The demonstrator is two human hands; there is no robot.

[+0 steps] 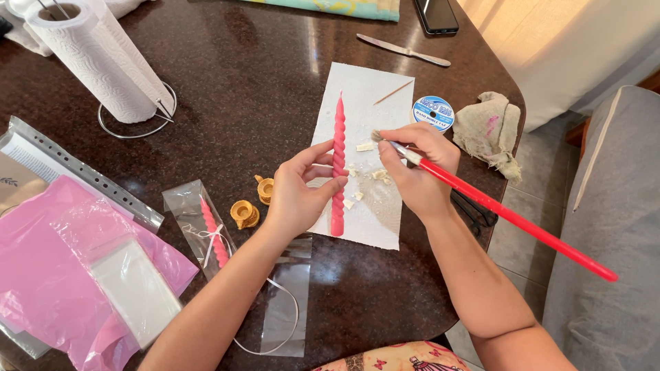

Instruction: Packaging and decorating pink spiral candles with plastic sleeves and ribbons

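Observation:
My left hand (299,189) grips a pink twisted candle (338,130) around its middle and holds it upright-tilted over a white paper sheet (364,89). My right hand (416,172) holds a long red-handled paintbrush (515,220); its pale bristle tip (378,136) sits just right of the candle. Small wax scraps (366,147) lie on the sheet beside the candle.
Two small golden candle holders (246,213) and a bagged pink candle (213,230) lie left of my left hand. A paper towel roll (96,58), pink plastic bags (48,275), a cord spool (433,112), a stained rag (491,130), a knife (402,49), a toothpick (394,92) and a phone (436,15) surround them.

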